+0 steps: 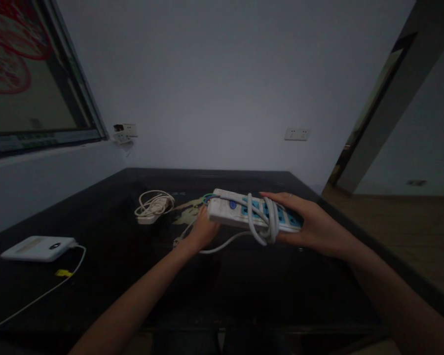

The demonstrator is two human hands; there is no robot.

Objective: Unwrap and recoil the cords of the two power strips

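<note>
A white power strip (227, 211) with blue sockets is raised above the dark table, tilted down to the right. My right hand (309, 222) grips its right end, thumb and fingers on opposite sides. Grey cord (272, 222) is coiled around the strip, and thin coloured wires (207, 198) show at its left end. My left hand (204, 230) is at that left end, partly behind it, with its fingers curled; what they hold is hidden. A loose length of pale cord (222, 248) hangs below, leading towards a plug (176, 242) left of my left hand.
Another white power strip (148, 218) with a bundled cord lies farther back on the dark table (107, 207). At the left are a white power bank (40, 248) with a cable and a yellow scrap (63, 272). Wall sockets (297, 134) are on the wall behind.
</note>
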